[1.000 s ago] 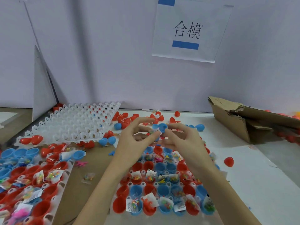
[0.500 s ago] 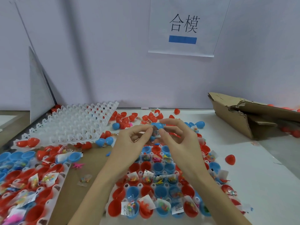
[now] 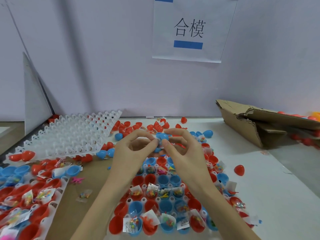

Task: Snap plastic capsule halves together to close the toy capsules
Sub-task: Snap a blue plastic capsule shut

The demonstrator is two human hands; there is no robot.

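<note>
Blue plastic, a capsule (image 3: 162,137), sits pinched between both sets of fingers above the far end of the filled tray: the left hand (image 3: 133,153) grips it from the left with thumb and forefinger curled in, the right hand (image 3: 185,153) grips it from the right the same way (a scrap of clear packet shows at the seam, so whether the halves are fully snapped I cannot tell). Below the wrists lies the filled tray (image 3: 161,193), its cups holding red and blue capsule halves, many with small toy packets in them. A second such tray (image 3: 26,196) lies at the left edge. Farther left and back, an empty white tray (image 3: 69,135) rests tilted on loose halves. Red halves (image 3: 135,126) lie scattered on the desk (image 3: 268,187) behind the hands, and a single red half (image 3: 239,170) lies alone to the right. A torn cardboard box (image 3: 251,123) stands at the right, and a paper sign (image 3: 190,30) hangs on the wall
</note>
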